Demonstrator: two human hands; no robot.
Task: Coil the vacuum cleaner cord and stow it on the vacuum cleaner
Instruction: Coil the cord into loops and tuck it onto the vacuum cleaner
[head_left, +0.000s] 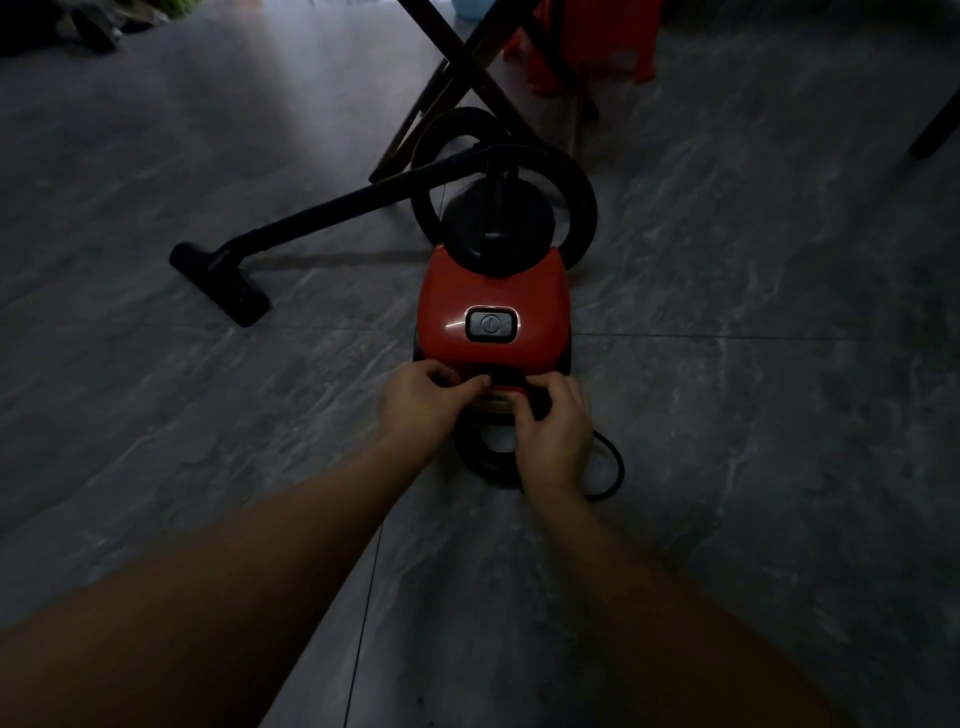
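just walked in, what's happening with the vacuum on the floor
A person has both hands at the rear of the red canister vacuum cleaner on the grey tiled floor. The right hand grips the black power cord, bunched in loops against the vacuum's back. The left hand curls beside it; too dark to tell what it holds. One loop trails loose on the floor, so stowing isn't finished.

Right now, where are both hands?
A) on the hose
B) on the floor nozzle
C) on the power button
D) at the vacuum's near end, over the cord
D: the left hand and right hand sit at the near end of the vacuum, above the coiled cord, short of the button.
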